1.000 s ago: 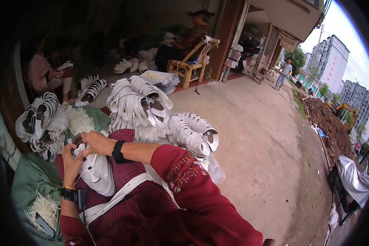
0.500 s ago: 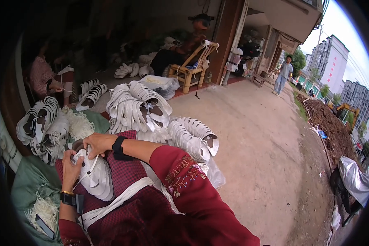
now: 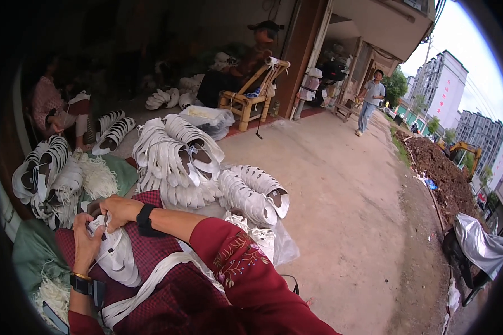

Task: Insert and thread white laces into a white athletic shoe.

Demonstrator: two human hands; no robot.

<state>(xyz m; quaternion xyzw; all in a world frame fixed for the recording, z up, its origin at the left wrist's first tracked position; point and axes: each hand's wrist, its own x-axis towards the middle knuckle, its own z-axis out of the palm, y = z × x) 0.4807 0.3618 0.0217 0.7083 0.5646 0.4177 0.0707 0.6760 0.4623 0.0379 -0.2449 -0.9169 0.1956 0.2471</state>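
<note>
A white shoe upper (image 3: 118,261) lies on my lap over a dark red checked apron (image 3: 151,245), its top end between my two hands. My left hand (image 3: 87,241) grips the left edge of that end, fingers curled. From the other side my right hand (image 3: 119,213) pinches the upper near its lacing, with thumb and fingers bent down close to the left fingertips. The fingers partly hide the eyelets, and I cannot make out the lace there well. A bundle of long white laces (image 3: 146,291) runs across my lap below the upper.
Stacks of white shoe uppers (image 3: 176,153) stand ahead, with more stacked uppers (image 3: 251,192) to their right. Pale loose laces (image 3: 98,176) lie on green cloth at the left. Beyond are a bamboo chair (image 3: 248,100), a seated person (image 3: 50,106) and a walking person (image 3: 369,100).
The view has swung slightly, shifting most things leftward. Both hands stay on the shoe upper; the white lace strand that crossed it shows less now. The walking person has come nearer.
</note>
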